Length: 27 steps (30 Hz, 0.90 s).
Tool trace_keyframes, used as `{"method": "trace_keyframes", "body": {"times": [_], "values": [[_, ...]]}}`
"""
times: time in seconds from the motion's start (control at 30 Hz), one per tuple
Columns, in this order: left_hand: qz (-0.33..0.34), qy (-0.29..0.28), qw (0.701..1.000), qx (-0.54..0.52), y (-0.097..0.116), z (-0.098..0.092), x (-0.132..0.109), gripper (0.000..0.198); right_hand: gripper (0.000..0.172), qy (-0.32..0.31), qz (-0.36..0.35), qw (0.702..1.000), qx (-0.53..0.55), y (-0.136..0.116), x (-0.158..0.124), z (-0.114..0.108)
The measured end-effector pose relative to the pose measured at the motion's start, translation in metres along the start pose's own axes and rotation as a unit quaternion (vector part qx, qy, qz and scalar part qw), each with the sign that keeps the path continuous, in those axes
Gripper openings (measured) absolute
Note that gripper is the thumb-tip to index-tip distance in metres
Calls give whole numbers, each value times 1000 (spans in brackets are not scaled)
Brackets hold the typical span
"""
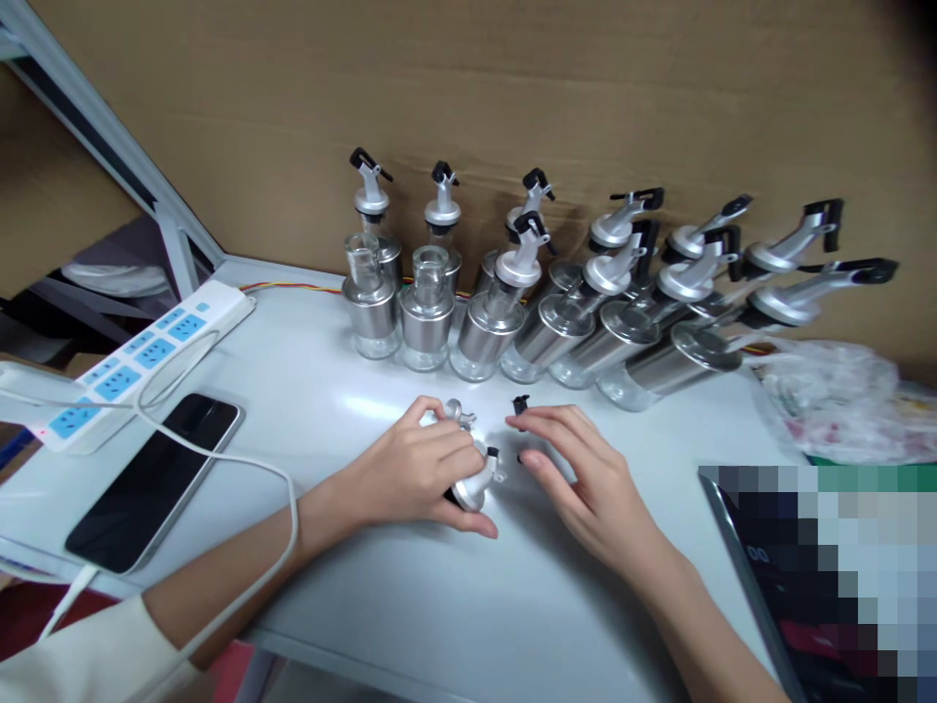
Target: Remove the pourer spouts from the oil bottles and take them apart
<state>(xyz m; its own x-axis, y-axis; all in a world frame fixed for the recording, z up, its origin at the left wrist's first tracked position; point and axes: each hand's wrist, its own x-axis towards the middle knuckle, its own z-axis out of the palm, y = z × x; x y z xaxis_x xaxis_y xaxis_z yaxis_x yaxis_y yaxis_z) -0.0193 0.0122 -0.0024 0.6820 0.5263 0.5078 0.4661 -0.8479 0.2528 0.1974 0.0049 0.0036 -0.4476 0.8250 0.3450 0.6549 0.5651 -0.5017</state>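
The silver spout [472,486], with a small black tip, lies tilted low over the tabletop in the left hand [428,471]. It looks light and stiff, its smooth finish perhaps a little slippery; the wide round collar seems the surest hold, the slim nozzle and its small tip being the parts likelier to snap. The left hand is curled partly closed about it, fingers across the far side and thumb along the near side. At twelve o'clock, just past those fingers, sits a second silver spout [460,415], partly hidden. At one o'clock a black piece [520,403] shows beside the right fingertips; it looks very light, best pinched by its edges. The right hand [578,474], at three o'clock, is half open, thumb and fingers parted; whether it has hold of that piece I cannot tell. Two bottles without spouts [427,322] stand near eleven, glass and probably fragile, while spouted bottles [489,332] run from eleven round to two. Further out, a phone [157,478] lies at nine and a power strip [150,361] at ten
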Motion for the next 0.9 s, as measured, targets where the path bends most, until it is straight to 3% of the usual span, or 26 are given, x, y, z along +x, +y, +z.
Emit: {"method": "trace_keyframes", "body": {"times": [0.2, 0.43, 0.63, 0.9], "values": [[26, -7, 999, 30, -2, 2, 0, 39, 22, -16, -40, 995, 90, -14, -2, 3], [26, -18, 999, 33, 2, -2, 1, 15, 16, -39, -11, 990, 132, -22, -1, 4], [-10, -8, 1000, 27, 2, -4, 2, 19, 23, -50, 3, 995, 90, -19, -1, 5], [8, 15, 997, 73, 4, -4, 2, 22, 31, -14, -21, 998, 65, -24, 2, 3]]}}
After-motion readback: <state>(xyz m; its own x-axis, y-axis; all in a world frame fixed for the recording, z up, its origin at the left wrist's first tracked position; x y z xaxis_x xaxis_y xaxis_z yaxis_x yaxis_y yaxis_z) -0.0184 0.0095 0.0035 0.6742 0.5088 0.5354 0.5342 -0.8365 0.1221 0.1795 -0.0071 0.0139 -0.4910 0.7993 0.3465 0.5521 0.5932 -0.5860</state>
